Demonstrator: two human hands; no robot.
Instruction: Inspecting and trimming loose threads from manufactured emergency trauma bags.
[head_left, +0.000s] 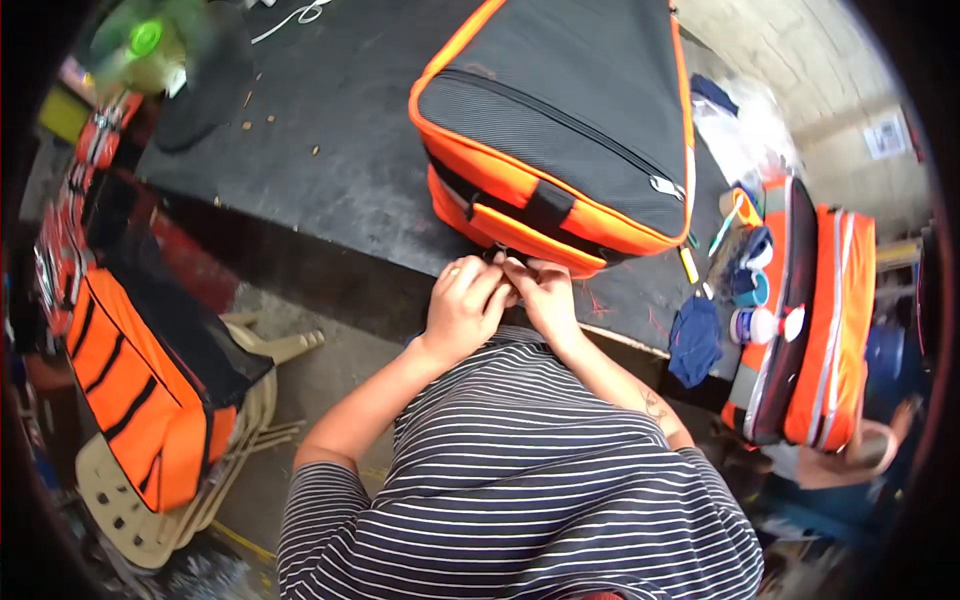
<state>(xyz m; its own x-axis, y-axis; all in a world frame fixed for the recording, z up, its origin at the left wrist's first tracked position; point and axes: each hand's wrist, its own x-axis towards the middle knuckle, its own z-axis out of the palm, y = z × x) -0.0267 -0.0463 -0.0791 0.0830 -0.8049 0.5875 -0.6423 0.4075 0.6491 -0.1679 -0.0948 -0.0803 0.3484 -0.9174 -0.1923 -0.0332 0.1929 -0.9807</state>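
The bag [570,110] lies flat on the tabletop [330,150], its near edge at both hands: left hand [462,305] and right hand [545,295], fingers pinched together on the seam. Soft padded fabric, light; best held by its strap or edge

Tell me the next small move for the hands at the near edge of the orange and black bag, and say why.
Probably keep the left hand pinching the bag at its lower edge while the right hand works the small part there. Both hands meet at that near corner on the dark table, fingertips together; what they grip is hidden.
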